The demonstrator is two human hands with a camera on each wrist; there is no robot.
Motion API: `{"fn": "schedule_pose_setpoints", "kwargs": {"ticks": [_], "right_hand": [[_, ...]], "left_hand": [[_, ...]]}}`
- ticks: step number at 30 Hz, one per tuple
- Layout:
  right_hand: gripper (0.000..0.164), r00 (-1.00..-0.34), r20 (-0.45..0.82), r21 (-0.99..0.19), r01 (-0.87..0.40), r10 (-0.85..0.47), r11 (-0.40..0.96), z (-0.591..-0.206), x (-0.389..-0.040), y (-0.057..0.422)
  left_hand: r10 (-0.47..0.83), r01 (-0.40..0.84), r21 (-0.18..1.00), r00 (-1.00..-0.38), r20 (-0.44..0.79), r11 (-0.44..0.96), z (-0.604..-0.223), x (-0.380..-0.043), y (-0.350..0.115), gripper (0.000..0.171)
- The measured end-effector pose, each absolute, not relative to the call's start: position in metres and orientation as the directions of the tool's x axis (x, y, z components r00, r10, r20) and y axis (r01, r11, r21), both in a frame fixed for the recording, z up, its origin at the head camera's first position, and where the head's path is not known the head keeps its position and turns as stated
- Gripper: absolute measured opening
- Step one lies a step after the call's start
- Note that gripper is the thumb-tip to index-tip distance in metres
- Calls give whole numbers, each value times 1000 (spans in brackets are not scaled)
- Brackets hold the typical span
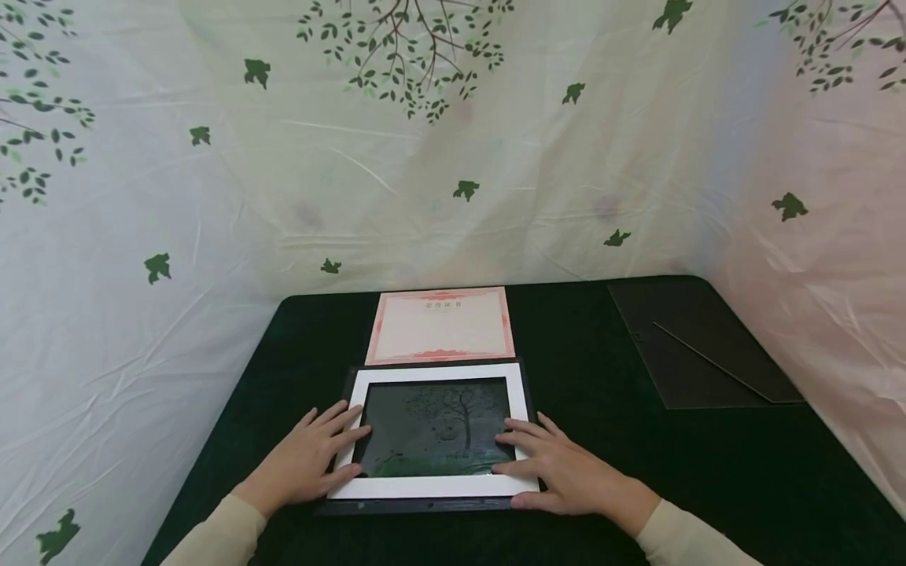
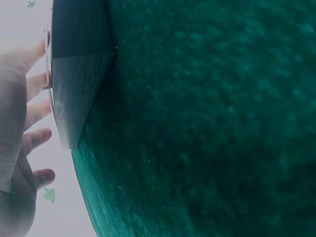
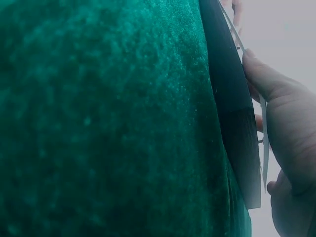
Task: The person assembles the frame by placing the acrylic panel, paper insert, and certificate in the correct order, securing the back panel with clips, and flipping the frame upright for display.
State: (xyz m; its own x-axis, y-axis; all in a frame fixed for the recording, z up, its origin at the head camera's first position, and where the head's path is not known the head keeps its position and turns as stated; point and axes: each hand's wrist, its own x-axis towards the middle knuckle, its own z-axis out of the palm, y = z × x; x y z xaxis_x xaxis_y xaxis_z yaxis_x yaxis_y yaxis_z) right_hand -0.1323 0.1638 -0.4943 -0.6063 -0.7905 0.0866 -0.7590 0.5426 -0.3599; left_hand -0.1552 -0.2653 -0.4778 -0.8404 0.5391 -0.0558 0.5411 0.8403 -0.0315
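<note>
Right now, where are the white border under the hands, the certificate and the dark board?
White border point(image 1: 425, 488): head view, on its near strip.
Certificate point(image 1: 440, 330): head view, pale middle.
Dark board point(image 1: 715, 338): head view, bare part of its face.

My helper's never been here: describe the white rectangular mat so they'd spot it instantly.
On the dark green cloth tabletop, look between the left hand and right hand. There, over a dark rectangular frame, is the white mat, plain and unprinted, unlike the pink-bordered paper certificate beyond.
</note>
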Motion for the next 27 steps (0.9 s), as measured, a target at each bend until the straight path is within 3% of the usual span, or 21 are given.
{"fn": "schedule_pose_setpoints", "kwargs": {"ticks": [10, 19, 27], "right_hand": [[53, -631, 32, -377, -726, -775, 575, -495, -132, 163], [59, -703, -15, -382, -653, -711, 654, -496, -130, 163], [60, -725, -57, -372, -623, -687, 688, -500, -130, 163]], "left_hand": [[517, 519, -8, -852, -79, 855, -479, -152, -266, 67], [489, 491, 9, -865, -117, 871, -480, -150, -266, 87], [480, 479, 33, -872, -99, 877, -480, -149, -266, 101]]}}
